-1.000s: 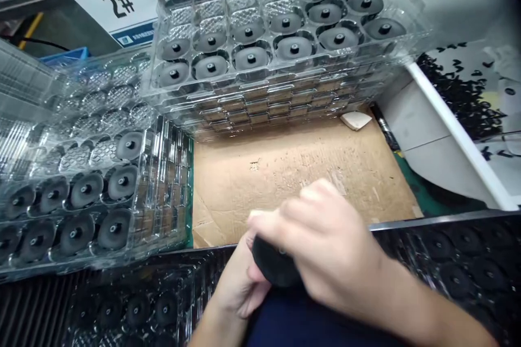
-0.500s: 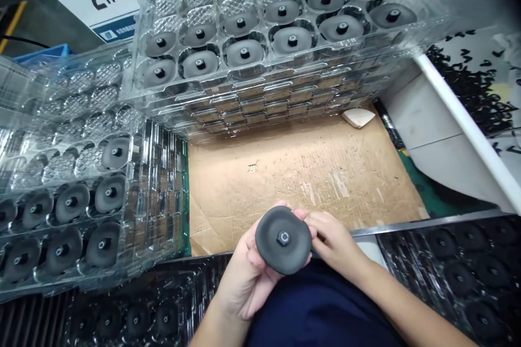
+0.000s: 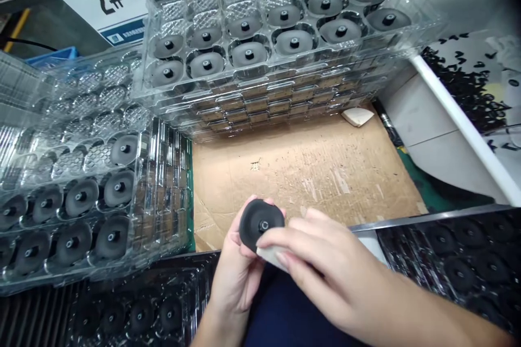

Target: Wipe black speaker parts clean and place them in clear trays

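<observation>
**A Black Disc in the Hand (image 3: 260,225)**

We see two hands low in the view, at about 6 o'clock, above a dark blue lap (image 3: 301,314). The left hand (image 3: 234,265) is turned palm up and curls in a narrow hold around the edge of the black disc. The disc tips up at us, with its small post (image 3: 264,225) in the middle. The right hand (image 3: 325,265) reaches across from 4 o'clock. Its long, close-together fingers (image 3: 303,238) hold a pale pad (image 3: 271,256) against the low edge of the disc.

A stack of clear plastic trays (image 3: 285,78) sits at 12 o'clock, and its top tray holds rows of grey discs in round cups. At 10 o'clock, another clear tray (image 3: 77,135) holds grey discs in the rows nearest us. Dark trays (image 3: 459,276) at 4 o'clock and (image 3: 140,317) at 7 o'clock hold black discs. A bin with a white rim (image 3: 459,87) at 2 o'clock holds small black bits. Brown card (image 3: 309,173) lies just past the hands.
</observation>
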